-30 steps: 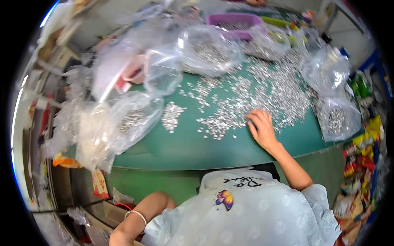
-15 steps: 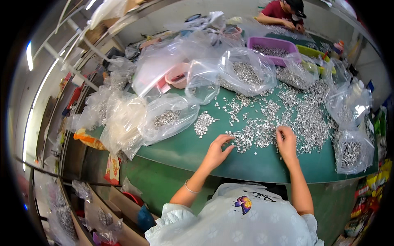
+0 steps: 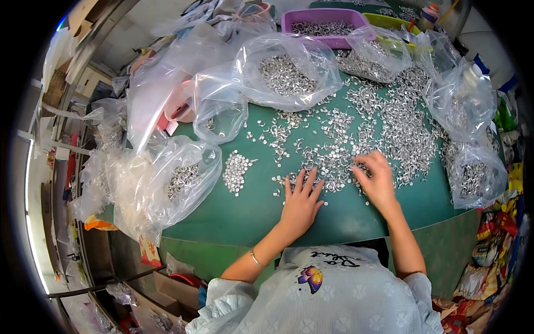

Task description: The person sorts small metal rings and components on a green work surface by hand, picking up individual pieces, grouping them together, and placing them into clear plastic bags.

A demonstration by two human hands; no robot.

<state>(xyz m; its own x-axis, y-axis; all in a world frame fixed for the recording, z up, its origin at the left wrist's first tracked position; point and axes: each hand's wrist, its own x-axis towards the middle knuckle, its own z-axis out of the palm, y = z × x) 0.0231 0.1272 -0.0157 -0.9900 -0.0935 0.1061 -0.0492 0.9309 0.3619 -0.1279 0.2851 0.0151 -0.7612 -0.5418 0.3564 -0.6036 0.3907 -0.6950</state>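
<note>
My left hand (image 3: 301, 207) lies flat with its fingers spread, the tips touching the near edge of a scatter of small silvery metal pieces (image 3: 334, 161). To its right, my right hand (image 3: 377, 179) has its fingers and thumb curled toward each other over the same scatter. Whatever sits between those fingertips is too small to make out. Left of my hands, a separate small heap of silvery pieces (image 3: 236, 171) rests on the green tabletop (image 3: 250, 214). A larger spread of loose pieces (image 3: 409, 133) covers the table on the right.
Clear plastic bags of metal pieces stand around the work area: one bag (image 3: 181, 181) at left, a big one (image 3: 286, 75) behind, another (image 3: 475, 172) at right. A purple bin (image 3: 325, 40) and a yellow-green bin (image 3: 389, 22) stand at the back. A pink container (image 3: 183, 103) is far left.
The view has tilted down and shifted, taking the other person out of sight. My left hand has gone from curved fingers to spread, flat ones. The right hand remains over the pieces.
</note>
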